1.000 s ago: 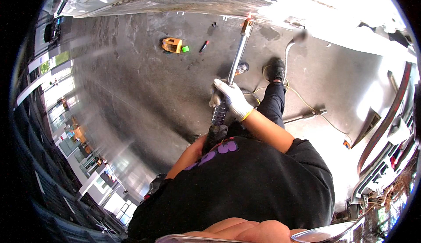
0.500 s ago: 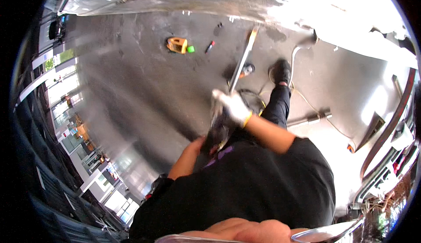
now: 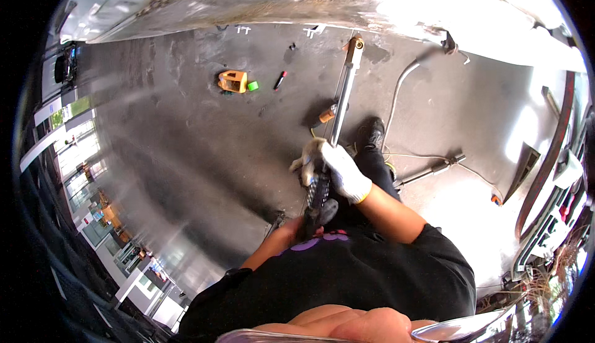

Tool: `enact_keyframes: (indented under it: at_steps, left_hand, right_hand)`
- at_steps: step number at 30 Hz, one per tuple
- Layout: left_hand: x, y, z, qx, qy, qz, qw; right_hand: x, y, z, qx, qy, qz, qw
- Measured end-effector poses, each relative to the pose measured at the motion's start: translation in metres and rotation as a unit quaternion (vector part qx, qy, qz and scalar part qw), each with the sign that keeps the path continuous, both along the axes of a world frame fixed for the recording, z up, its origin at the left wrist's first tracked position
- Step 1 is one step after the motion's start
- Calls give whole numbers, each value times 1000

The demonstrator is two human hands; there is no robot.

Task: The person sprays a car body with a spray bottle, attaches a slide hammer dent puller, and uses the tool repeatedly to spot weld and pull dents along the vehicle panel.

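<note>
White knit glove with yellow cuff (image 3: pixel 339 171) on silver metal bar with black grip (image 3: pixel 339 110); black shirt with purple print (image 3: pixel 347 275); orange box (image 3: pixel 232 81), green block (image 3: pixel 252 86) on dark grey floor (image 3: pixel 186 145).

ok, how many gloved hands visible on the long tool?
1. The right hand in a white glove grips the long metal tool mid-shaft. The left hand is hidden behind the tool's dark lower end, so its glove can't be confirmed.
</note>
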State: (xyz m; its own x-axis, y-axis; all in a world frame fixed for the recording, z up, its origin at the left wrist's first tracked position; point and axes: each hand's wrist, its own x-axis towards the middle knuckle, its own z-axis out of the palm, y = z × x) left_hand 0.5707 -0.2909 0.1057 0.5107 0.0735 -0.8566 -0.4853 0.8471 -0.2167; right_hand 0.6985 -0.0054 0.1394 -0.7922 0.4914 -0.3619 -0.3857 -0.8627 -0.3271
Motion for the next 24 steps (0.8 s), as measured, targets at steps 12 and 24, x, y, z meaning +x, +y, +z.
enact_keyframes:
  at_steps: [12,24]
  left_hand:
    - [46,20,-38,59,-86,-22,994]
    - [11,26,-49,52,-100,-42,993]
  right_hand:
    - [24,29,-20,-88,-60,29,994]
    - [4,26,-26,-44,-73,-1,996]
